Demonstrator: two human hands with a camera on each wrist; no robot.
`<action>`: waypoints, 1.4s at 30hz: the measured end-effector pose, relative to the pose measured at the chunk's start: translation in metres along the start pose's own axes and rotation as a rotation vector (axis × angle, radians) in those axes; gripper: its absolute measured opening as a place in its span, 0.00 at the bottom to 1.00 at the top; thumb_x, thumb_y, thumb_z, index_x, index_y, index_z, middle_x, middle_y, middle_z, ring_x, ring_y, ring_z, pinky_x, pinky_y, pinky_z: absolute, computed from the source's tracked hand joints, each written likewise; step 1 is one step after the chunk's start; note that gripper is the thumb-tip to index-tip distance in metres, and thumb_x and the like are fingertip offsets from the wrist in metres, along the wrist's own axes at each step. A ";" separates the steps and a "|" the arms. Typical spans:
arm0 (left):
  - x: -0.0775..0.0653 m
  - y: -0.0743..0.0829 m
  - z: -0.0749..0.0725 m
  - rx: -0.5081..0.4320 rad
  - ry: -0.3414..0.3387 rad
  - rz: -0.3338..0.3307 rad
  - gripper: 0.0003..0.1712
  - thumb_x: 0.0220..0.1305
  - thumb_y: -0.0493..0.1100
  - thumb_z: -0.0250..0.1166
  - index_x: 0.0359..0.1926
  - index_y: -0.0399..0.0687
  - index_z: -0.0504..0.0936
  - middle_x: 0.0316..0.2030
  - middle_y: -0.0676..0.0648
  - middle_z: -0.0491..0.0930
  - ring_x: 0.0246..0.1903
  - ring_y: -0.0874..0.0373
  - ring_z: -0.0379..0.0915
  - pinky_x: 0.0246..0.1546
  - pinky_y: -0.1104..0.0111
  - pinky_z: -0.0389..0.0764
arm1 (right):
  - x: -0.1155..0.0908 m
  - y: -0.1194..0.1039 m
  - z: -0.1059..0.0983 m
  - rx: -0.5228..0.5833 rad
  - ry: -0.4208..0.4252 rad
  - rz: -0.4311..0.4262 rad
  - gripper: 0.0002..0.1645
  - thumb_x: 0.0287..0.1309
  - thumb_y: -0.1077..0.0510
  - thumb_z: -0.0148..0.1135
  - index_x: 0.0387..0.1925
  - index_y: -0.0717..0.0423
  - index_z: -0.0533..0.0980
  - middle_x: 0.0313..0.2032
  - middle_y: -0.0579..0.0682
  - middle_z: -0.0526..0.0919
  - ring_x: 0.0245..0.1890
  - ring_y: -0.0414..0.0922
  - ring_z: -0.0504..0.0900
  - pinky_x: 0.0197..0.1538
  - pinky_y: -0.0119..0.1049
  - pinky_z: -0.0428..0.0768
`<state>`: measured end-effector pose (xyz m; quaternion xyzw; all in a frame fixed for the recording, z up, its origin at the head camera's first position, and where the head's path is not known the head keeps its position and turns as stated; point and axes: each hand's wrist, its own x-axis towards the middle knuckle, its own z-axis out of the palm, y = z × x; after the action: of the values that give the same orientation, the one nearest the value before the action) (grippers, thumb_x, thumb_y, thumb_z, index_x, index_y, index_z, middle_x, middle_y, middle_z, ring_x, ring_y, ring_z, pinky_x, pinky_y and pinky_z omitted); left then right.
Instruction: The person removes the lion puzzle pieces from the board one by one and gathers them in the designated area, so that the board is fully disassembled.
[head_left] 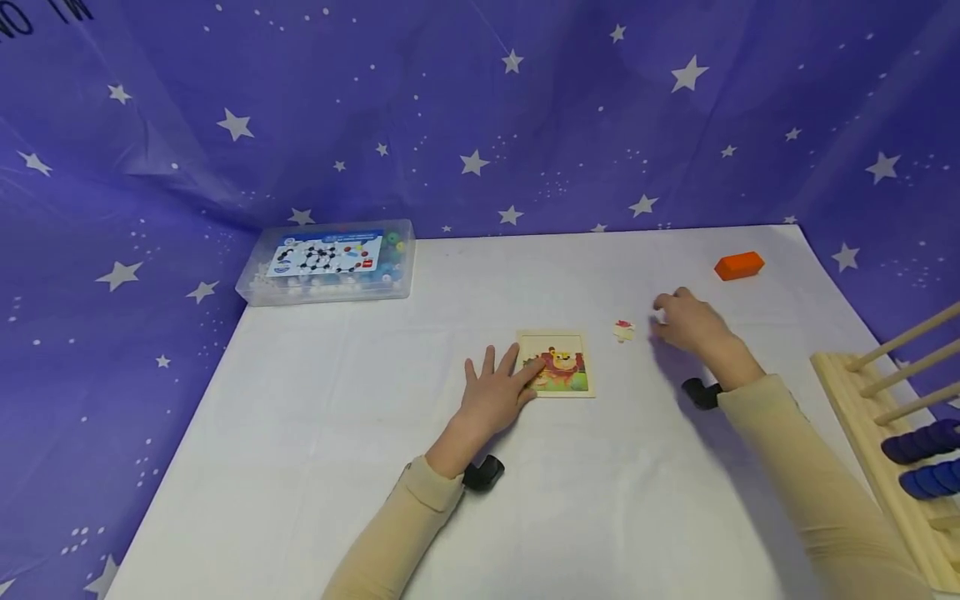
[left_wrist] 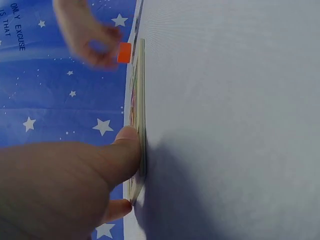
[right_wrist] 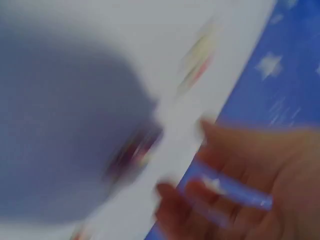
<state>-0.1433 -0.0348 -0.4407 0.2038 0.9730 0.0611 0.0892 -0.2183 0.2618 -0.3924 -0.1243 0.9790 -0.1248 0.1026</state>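
Note:
A small square picture puzzle [head_left: 576,386] in a pale wooden frame lies on the white table, showing a cartoon animal. My left hand [head_left: 491,396] rests on its left side with fingers spread; in the left wrist view the thumb [left_wrist: 122,155] lies against the board's edge. To the right of the board is a loose puzzle piece [head_left: 623,331]. My right hand [head_left: 690,323] hovers beyond that piece, fingers bent loosely and apart. In the blurred right wrist view, nothing shows between its thumb and fingers, and a dark piece [right_wrist: 132,155] lies in the hand's shadow.
At the back left stands a clear plastic case [head_left: 326,292] with a molecule picture on its label. An orange block [head_left: 739,266] lies at the back right. A wooden bead frame [head_left: 847,408] with blue beads stands along the right edge. Starry purple cloth [head_left: 420,108] hangs behind.

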 end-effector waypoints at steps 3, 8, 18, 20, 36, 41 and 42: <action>-0.003 0.002 -0.002 0.016 0.000 0.005 0.28 0.66 0.58 0.47 0.66 0.71 0.58 0.67 0.44 0.50 0.64 0.37 0.43 0.54 0.39 0.50 | 0.010 -0.037 0.014 0.103 0.000 -0.236 0.18 0.55 0.62 0.59 0.47 0.67 0.73 0.40 0.63 0.73 0.35 0.53 0.74 0.41 0.49 0.72; -0.010 0.008 -0.008 0.055 -0.015 0.033 0.29 0.63 0.60 0.51 0.65 0.70 0.60 0.66 0.42 0.52 0.63 0.37 0.48 0.53 0.41 0.56 | 0.016 -0.082 0.039 0.194 -0.115 -0.465 0.15 0.58 0.63 0.57 0.47 0.62 0.74 0.37 0.54 0.75 0.33 0.44 0.73 0.38 0.41 0.72; -0.018 0.026 -0.013 0.119 -0.075 0.047 0.33 0.59 0.64 0.53 0.65 0.67 0.62 0.66 0.41 0.54 0.62 0.39 0.51 0.53 0.46 0.61 | 0.021 -0.094 0.054 0.228 -0.135 -0.508 0.18 0.55 0.67 0.59 0.49 0.61 0.73 0.37 0.54 0.72 0.35 0.47 0.71 0.41 0.41 0.72; -0.018 0.028 -0.012 0.140 -0.074 0.041 0.34 0.58 0.64 0.53 0.65 0.66 0.62 0.66 0.41 0.54 0.62 0.39 0.51 0.53 0.47 0.62 | 0.024 -0.094 0.052 0.258 -0.153 -0.492 0.18 0.54 0.68 0.59 0.49 0.61 0.73 0.37 0.54 0.73 0.34 0.47 0.71 0.39 0.40 0.71; -0.020 0.032 -0.011 0.174 -0.113 0.025 0.34 0.59 0.65 0.52 0.66 0.68 0.59 0.67 0.41 0.51 0.63 0.39 0.49 0.54 0.49 0.62 | 0.023 -0.117 0.055 0.186 -0.181 -0.433 0.14 0.51 0.67 0.60 0.42 0.60 0.71 0.34 0.52 0.69 0.31 0.44 0.69 0.36 0.36 0.71; -0.020 0.032 -0.011 0.184 -0.108 0.029 0.34 0.59 0.64 0.52 0.66 0.68 0.59 0.66 0.40 0.52 0.63 0.39 0.50 0.54 0.49 0.62 | 0.026 -0.116 0.054 0.238 -0.195 -0.437 0.14 0.51 0.66 0.62 0.40 0.61 0.70 0.33 0.52 0.69 0.30 0.44 0.68 0.34 0.35 0.69; -0.020 0.032 -0.011 0.187 -0.108 0.030 0.34 0.60 0.64 0.51 0.67 0.67 0.59 0.66 0.40 0.52 0.63 0.40 0.50 0.54 0.50 0.62 | 0.027 -0.116 0.053 0.254 -0.197 -0.439 0.14 0.51 0.67 0.62 0.40 0.61 0.69 0.33 0.53 0.69 0.30 0.44 0.68 0.34 0.35 0.69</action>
<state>-0.1156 -0.0147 -0.4220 0.2286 0.9651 -0.0396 0.1213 -0.2065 0.1343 -0.4163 -0.3313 0.8904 -0.2533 0.1825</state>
